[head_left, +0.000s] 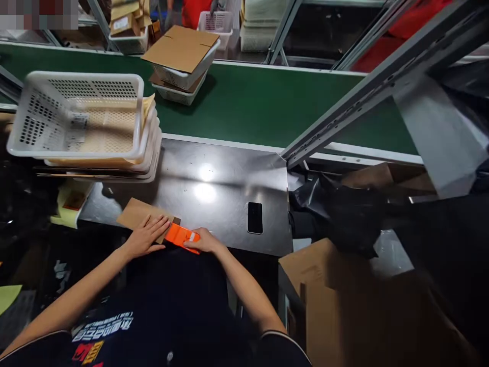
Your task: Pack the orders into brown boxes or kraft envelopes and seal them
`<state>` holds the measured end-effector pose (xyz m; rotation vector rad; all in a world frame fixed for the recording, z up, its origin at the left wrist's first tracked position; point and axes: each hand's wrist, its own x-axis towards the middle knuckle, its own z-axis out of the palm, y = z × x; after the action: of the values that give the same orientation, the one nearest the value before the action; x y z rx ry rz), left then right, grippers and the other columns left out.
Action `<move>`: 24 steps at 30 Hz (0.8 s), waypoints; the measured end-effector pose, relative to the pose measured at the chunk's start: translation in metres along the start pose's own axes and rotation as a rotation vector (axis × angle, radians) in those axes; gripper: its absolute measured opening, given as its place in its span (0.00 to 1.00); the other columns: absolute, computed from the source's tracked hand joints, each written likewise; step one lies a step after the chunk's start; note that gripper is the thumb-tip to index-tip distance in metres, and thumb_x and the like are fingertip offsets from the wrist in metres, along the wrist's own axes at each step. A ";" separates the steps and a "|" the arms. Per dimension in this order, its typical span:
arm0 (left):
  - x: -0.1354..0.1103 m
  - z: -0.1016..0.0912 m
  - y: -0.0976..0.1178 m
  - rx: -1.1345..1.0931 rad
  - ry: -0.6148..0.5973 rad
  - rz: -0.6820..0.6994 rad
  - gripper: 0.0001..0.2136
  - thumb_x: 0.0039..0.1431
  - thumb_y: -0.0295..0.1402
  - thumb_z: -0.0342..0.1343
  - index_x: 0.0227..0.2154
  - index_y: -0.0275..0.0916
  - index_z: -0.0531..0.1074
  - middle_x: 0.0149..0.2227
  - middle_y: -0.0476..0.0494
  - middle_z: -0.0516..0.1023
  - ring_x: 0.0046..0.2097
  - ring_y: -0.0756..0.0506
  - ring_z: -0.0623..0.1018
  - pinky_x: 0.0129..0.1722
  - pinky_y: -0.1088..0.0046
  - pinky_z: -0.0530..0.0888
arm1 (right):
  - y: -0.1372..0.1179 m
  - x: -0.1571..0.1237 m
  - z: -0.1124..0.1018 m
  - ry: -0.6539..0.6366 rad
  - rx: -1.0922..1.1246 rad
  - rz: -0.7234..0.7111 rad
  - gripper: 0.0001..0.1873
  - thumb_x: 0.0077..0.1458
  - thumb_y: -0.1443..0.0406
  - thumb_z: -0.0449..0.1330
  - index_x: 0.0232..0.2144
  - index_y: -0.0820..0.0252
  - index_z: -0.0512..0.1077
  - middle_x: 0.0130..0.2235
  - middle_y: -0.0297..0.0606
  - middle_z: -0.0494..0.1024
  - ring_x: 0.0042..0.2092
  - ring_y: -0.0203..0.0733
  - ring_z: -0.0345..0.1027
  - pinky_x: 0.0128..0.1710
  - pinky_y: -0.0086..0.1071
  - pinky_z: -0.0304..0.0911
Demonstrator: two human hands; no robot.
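A flat piece of brown cardboard [134, 214] lies at the front edge of the metal worktable [225, 204]. My left hand [147, 237] rests flat on it, fingers stretched out. Just to the right, a bright orange plastic packet [177, 234] with a small white patch touches the cardboard's right end; whether it goes under the cardboard I cannot tell. My right hand [206, 240] grips the packet's right end, with the thumb and fingers closed on it. Right of that hand, a dark-screened phone [255, 218] lies on the metal.
Stacked white plastic baskets [139, 117] stand at the table's left. Behind runs a green conveyor belt [260, 107] carrying two baskets with a cardboard sheet [181, 48] on top. A metal post [355, 92] slants across the right, above open cardboard boxes [321, 300]. Another person's gloved hand [218, 5] is across the belt.
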<state>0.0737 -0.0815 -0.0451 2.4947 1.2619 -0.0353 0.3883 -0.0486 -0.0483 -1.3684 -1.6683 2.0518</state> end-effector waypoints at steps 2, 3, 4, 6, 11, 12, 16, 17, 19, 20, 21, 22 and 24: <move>0.002 0.001 -0.002 0.010 -0.010 -0.029 0.37 0.68 0.58 0.51 0.73 0.45 0.60 0.73 0.34 0.63 0.74 0.32 0.61 0.76 0.49 0.41 | 0.006 -0.006 -0.004 -0.008 -0.040 -0.014 0.13 0.53 0.58 0.69 0.29 0.63 0.76 0.24 0.27 0.71 0.27 0.31 0.60 0.27 0.26 0.53; 0.003 0.001 -0.004 0.013 -0.023 -0.037 0.37 0.68 0.58 0.51 0.73 0.45 0.61 0.73 0.34 0.63 0.74 0.32 0.61 0.76 0.49 0.41 | 0.010 -0.012 -0.009 -0.006 -0.076 -0.014 0.13 0.54 0.58 0.69 0.29 0.63 0.76 0.23 0.26 0.71 0.27 0.31 0.59 0.27 0.26 0.52; 0.003 0.000 -0.006 0.017 -0.036 -0.044 0.37 0.68 0.58 0.51 0.73 0.44 0.61 0.73 0.34 0.63 0.74 0.31 0.61 0.76 0.48 0.40 | 0.015 -0.018 -0.014 0.008 -0.116 -0.003 0.13 0.54 0.58 0.69 0.28 0.64 0.76 0.23 0.26 0.70 0.27 0.30 0.59 0.27 0.26 0.51; 0.003 0.000 -0.009 0.021 -0.054 -0.053 0.36 0.69 0.57 0.51 0.73 0.44 0.61 0.73 0.34 0.62 0.74 0.31 0.60 0.76 0.47 0.39 | 0.023 -0.028 -0.022 0.032 -0.204 0.039 0.14 0.53 0.58 0.69 0.27 0.64 0.76 0.21 0.25 0.68 0.25 0.30 0.58 0.27 0.27 0.49; 0.003 -0.001 -0.004 0.010 -0.058 -0.057 0.34 0.69 0.55 0.52 0.72 0.44 0.62 0.73 0.33 0.62 0.75 0.29 0.59 0.75 0.44 0.41 | 0.019 -0.008 -0.016 0.078 -0.303 0.127 0.18 0.55 0.57 0.69 0.22 0.64 0.73 0.18 0.26 0.66 0.25 0.29 0.58 0.28 0.29 0.50; 0.003 -0.003 -0.003 0.010 -0.061 -0.052 0.34 0.69 0.53 0.53 0.73 0.43 0.62 0.73 0.33 0.62 0.75 0.29 0.59 0.75 0.44 0.42 | 0.014 0.001 -0.013 0.075 -0.311 0.138 0.19 0.54 0.57 0.70 0.21 0.64 0.73 0.18 0.26 0.66 0.25 0.29 0.58 0.29 0.29 0.50; 0.006 -0.018 0.000 0.016 -0.096 -0.003 0.32 0.68 0.41 0.55 0.74 0.45 0.59 0.76 0.34 0.55 0.76 0.28 0.55 0.74 0.39 0.46 | -0.001 0.027 -0.004 0.068 -0.337 0.173 0.21 0.51 0.54 0.72 0.21 0.63 0.72 0.18 0.29 0.68 0.25 0.32 0.62 0.28 0.29 0.53; 0.009 -0.022 0.000 -0.001 -0.104 0.023 0.33 0.67 0.39 0.55 0.74 0.47 0.59 0.77 0.36 0.54 0.76 0.28 0.53 0.73 0.38 0.47 | -0.003 0.029 -0.002 0.083 -0.346 0.176 0.21 0.51 0.53 0.71 0.21 0.63 0.72 0.20 0.29 0.69 0.27 0.32 0.64 0.29 0.28 0.54; 0.017 -0.024 -0.001 -0.089 -0.138 0.100 0.31 0.66 0.34 0.54 0.72 0.47 0.62 0.77 0.39 0.55 0.77 0.28 0.52 0.74 0.38 0.47 | -0.008 0.029 0.004 0.138 -0.368 0.179 0.21 0.52 0.53 0.69 0.21 0.64 0.71 0.23 0.31 0.72 0.31 0.34 0.68 0.32 0.29 0.57; 0.024 -0.023 -0.001 -0.154 -0.170 0.147 0.29 0.65 0.33 0.53 0.70 0.45 0.66 0.75 0.39 0.58 0.77 0.28 0.53 0.74 0.39 0.48 | -0.010 0.029 0.009 0.170 -0.378 0.176 0.21 0.51 0.54 0.69 0.21 0.64 0.70 0.25 0.33 0.74 0.34 0.37 0.71 0.34 0.29 0.59; 0.031 -0.019 0.001 -0.215 -0.207 0.190 0.26 0.65 0.31 0.51 0.66 0.43 0.71 0.73 0.38 0.64 0.76 0.29 0.56 0.75 0.40 0.49 | -0.013 0.028 0.015 0.202 -0.384 0.169 0.19 0.49 0.56 0.70 0.21 0.63 0.70 0.27 0.36 0.76 0.37 0.40 0.73 0.36 0.31 0.61; 0.040 -0.014 0.004 -0.261 -0.241 0.224 0.23 0.64 0.30 0.49 0.60 0.42 0.76 0.68 0.37 0.71 0.74 0.30 0.61 0.75 0.42 0.50 | -0.017 0.027 0.022 0.232 -0.383 0.155 0.18 0.47 0.59 0.72 0.21 0.62 0.69 0.29 0.39 0.78 0.40 0.45 0.74 0.38 0.34 0.63; 0.059 0.000 0.014 -0.285 -0.277 0.258 0.18 0.61 0.30 0.51 0.47 0.44 0.83 0.55 0.36 0.82 0.67 0.29 0.72 0.74 0.43 0.57 | -0.025 0.024 0.034 0.286 -0.349 0.092 0.14 0.43 0.65 0.72 0.20 0.60 0.69 0.33 0.47 0.81 0.45 0.54 0.76 0.43 0.40 0.67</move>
<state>0.1204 -0.0432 -0.0509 2.2889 0.7700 -0.1241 0.3395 -0.0480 -0.0416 -1.7765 -1.9204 1.5580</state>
